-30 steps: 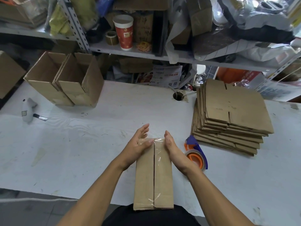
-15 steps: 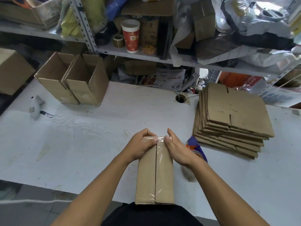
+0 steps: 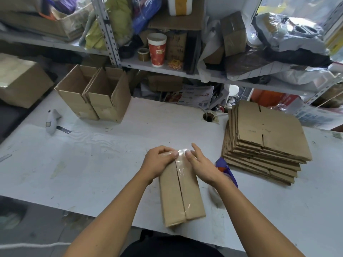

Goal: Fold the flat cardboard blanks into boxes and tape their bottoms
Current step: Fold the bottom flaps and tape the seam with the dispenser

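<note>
Change: since half a second ago your right hand has opened, its fingers now lifted and spread, while your left hand is unchanged at the far end of the box.
Left hand: your fingers are curled over the far left corner of the box, and the thumb tip presses the clear tape where it wraps over the edge.
Right hand: your fingers are straight and fanned apart; the thumb tip rests on the tape just beside your left thumb.
Box: it lies bottom-up on the white bench right in front of you, its two flaps meeting along a centre seam covered by the tape strip.
Tape dispenser: a blue and orange tape dispenser sits on the bench, partly hidden behind your right wrist.
Blanks: a stack of flat blanks rests on the bench to your right.
Finished boxes: two open boxes stand side by side at the far left.
</note>
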